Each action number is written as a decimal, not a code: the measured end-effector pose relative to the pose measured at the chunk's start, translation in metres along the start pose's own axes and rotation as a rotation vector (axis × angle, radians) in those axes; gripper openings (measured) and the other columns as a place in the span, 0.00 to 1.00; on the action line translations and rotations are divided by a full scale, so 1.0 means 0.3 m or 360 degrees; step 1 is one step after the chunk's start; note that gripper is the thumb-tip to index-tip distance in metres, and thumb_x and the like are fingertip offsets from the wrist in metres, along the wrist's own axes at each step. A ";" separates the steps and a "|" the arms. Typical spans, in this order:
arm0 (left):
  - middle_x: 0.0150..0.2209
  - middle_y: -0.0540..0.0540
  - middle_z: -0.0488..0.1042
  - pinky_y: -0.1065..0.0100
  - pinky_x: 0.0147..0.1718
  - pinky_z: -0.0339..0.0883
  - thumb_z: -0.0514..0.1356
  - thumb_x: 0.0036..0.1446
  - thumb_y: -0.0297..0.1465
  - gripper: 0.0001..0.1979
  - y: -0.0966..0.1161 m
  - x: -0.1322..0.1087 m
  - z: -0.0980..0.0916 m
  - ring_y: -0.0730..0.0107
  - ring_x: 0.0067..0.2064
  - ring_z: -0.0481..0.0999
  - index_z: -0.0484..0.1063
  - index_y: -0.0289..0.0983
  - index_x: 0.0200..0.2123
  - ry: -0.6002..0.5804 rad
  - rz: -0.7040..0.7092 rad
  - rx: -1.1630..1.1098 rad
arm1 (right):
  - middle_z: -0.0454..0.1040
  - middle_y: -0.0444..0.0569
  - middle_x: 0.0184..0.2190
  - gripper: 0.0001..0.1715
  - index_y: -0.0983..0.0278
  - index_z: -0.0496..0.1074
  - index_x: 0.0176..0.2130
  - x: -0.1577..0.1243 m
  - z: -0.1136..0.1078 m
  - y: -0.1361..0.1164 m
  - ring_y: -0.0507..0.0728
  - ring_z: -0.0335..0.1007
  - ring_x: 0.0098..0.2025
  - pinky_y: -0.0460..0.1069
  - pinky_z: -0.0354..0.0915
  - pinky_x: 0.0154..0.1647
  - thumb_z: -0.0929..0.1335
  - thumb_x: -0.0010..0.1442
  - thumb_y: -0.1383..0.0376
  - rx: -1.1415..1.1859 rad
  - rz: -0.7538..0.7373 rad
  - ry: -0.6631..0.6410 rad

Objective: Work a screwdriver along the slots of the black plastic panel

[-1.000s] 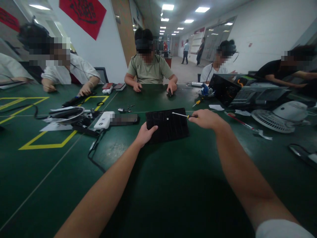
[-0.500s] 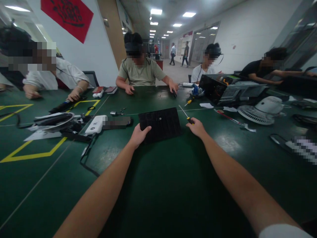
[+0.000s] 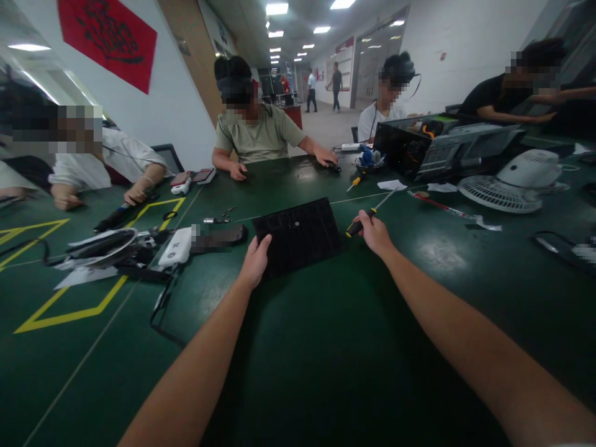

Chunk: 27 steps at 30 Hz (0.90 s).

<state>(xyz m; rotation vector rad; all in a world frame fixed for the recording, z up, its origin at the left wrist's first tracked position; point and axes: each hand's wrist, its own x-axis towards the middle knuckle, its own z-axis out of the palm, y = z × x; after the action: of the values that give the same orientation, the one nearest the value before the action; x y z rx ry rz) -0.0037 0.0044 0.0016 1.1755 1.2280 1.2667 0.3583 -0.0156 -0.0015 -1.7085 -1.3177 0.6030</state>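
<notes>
Left of my right hand (image 3: pixel 376 234), closed round a screwdriver (image 3: pixel 356 228) pointing away, I note the black panel (image 3: pixel 302 239), long axis crosswise, left edge gripped by my left hand (image 3: pixel 254 263).

Mid-counter (image 3: pixel 307 354): flat panel (image 3: pixel 305 239), left grip (image 3: pixel 255 257) at its left edge. Screwdriver (image 3: pixel 356 228) in right grip (image 3: pixel 376 234), just right of panel. Left of panel — slab (image 3: pixel 221 237), then small box (image 3: pixel 177 247); socket (image 3: pixel 216 220) behind slab. Farther left, heap (image 3: pixel 102 249). Right rear: second screwdriver (image 3: pixel 356 182) before a bundle (image 3: pixel 371 156), case (image 3: pixel 405 152) to bundle's right, fan (image 3: pixel 500 195) nearer and right of case. Rod (image 3: pixel 442 207) — between right grip and fan.
</notes>
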 end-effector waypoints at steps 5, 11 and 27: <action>0.58 0.40 0.87 0.48 0.73 0.71 0.69 0.65 0.45 0.20 -0.007 -0.005 0.006 0.46 0.69 0.81 0.82 0.43 0.55 -0.0007 0.0007 0.0002 | 0.86 0.57 0.45 0.34 0.64 0.85 0.54 -0.009 0.003 -0.007 0.67 0.82 0.50 0.59 0.72 0.56 0.67 0.69 0.41 -0.0026 -0.0059 0.0033; 0.61 0.38 0.86 0.47 0.73 0.70 0.67 0.67 0.42 0.19 -0.026 -0.011 0.012 0.45 0.68 0.81 0.81 0.39 0.56 -0.0021 0.0106 0.0040 | 0.87 0.54 0.38 0.26 0.61 0.89 0.44 -0.009 0.006 0.012 0.69 0.84 0.46 0.61 0.74 0.55 0.73 0.61 0.45 -0.0102 0.0010 0.0101; 0.60 0.37 0.86 0.45 0.69 0.73 0.68 0.68 0.37 0.17 -0.034 -0.023 0.024 0.45 0.63 0.84 0.82 0.38 0.56 -0.0148 0.0153 0.0123 | 0.83 0.58 0.44 0.05 0.56 0.75 0.33 -0.071 -0.032 -0.040 0.70 0.76 0.57 0.63 0.64 0.67 0.69 0.57 0.58 -0.0321 -0.0077 0.0366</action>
<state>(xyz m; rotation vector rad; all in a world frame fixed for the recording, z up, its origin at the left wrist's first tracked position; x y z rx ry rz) 0.0039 -0.0021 -0.0084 1.3483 1.1730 1.2299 0.3529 -0.0380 0.0109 -1.8406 -1.2842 0.2424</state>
